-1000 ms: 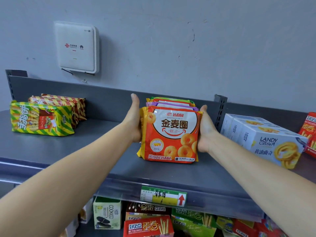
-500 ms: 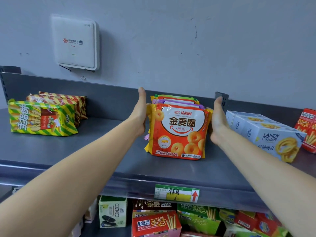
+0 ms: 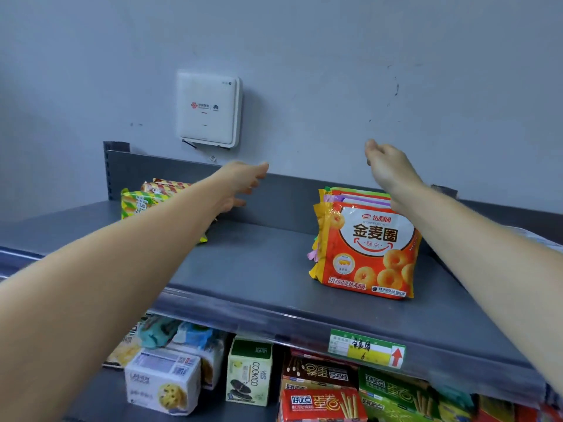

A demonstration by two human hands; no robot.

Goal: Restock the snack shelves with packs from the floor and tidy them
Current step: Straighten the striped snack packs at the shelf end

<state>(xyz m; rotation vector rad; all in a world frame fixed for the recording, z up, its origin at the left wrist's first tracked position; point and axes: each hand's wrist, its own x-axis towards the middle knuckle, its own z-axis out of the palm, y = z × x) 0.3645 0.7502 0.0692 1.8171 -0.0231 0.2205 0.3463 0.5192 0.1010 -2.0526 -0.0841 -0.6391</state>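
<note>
On the grey shelf (image 3: 259,263) a row of ring-biscuit packs (image 3: 371,251) stands upright right of centre (orange front with a white label, purple and green ones behind), the left hand (image 3: 240,184) hovering well apart, fingers loosely spread and empty, the right hand (image 3: 390,169) just above the row, slackly curled, holding nothing.
</note>
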